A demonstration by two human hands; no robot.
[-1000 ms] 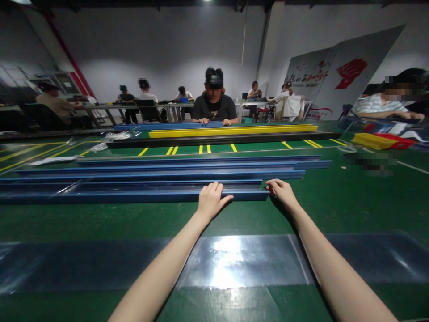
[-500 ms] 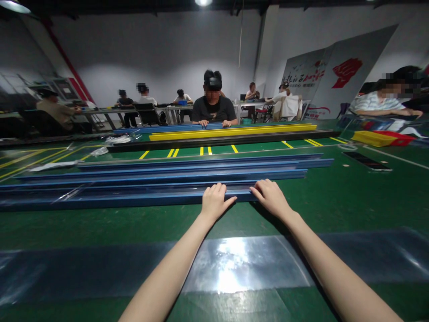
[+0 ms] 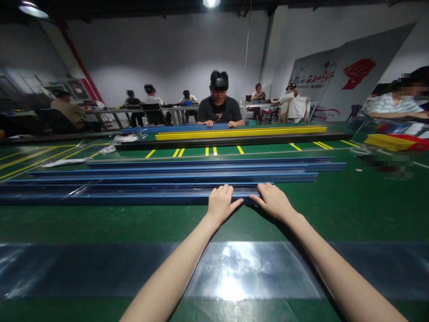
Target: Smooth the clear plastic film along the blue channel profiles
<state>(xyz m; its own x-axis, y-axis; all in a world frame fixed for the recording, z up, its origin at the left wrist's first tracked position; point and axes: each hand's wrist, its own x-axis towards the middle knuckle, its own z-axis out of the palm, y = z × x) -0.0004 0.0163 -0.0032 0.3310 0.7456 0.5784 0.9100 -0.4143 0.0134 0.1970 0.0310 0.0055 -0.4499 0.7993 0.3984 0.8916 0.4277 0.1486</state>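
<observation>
A long blue channel strip [image 3: 161,199] with clear plastic film in its trough lies nearest me among the strips. My left hand [image 3: 221,203] grips it near its right end, fingers over the trough and thumb along the near wall. Just to the right, my right hand [image 3: 275,200] is closed over the strip's end, its thumb pointing at the left one. A small gap separates the two thumbs. The fingertips of both hands are partly hidden in the trough. Under my forearms a wide clear plastic sheet [image 3: 231,273] lies flat across the green table.
More blue strips [image 3: 254,172] lie just beyond. Farther off are a black strip [image 3: 234,141] and a yellow strip [image 3: 241,133]. A co-worker [image 3: 219,107] sits opposite, hands on another blue strip. Yellow and red trays [image 3: 389,142] stand at the right.
The view has turned slightly left, so the scene sits farther right. Both hands stay on the blue channel strip, a little closer together.
</observation>
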